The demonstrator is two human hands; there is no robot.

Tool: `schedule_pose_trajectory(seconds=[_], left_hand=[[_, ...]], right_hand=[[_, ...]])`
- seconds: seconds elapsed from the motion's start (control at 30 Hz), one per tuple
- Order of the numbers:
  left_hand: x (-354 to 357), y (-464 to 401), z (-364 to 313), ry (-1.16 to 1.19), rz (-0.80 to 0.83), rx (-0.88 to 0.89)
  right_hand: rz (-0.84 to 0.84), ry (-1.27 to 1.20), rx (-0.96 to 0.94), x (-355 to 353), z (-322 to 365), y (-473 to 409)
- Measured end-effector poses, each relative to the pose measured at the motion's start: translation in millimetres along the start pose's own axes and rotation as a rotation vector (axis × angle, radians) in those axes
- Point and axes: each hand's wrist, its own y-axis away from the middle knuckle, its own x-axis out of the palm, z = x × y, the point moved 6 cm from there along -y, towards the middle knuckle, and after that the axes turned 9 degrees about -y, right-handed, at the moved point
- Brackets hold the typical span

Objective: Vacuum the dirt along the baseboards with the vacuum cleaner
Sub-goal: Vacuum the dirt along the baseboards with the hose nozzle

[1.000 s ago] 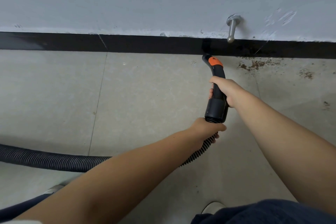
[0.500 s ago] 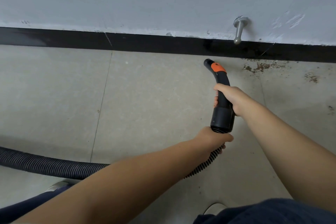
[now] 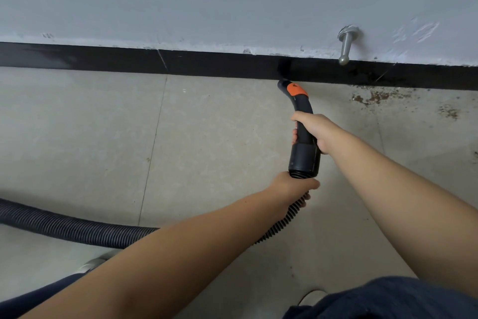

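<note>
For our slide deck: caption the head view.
Both hands guide the nozzle to the baseboard, dirt remaining.

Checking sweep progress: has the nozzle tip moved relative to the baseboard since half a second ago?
Yes. The nozzle tip has gone forward to the baseboard; half a second ago a strip of floor separated them. It is left of the dirt.
</note>
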Motion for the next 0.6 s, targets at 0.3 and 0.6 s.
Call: schedule_pose_trajectory(seconds=[0.3, 0.6], left_hand=[[-21, 4, 11, 0.05, -0.058, -0.009], [3, 15, 28, 0.122, -0.064, -0.032]], right_hand=[[0.07, 0.065, 0.0, 39, -4, -2], [0.139, 0.247, 0.019, 37, -21, 6]])
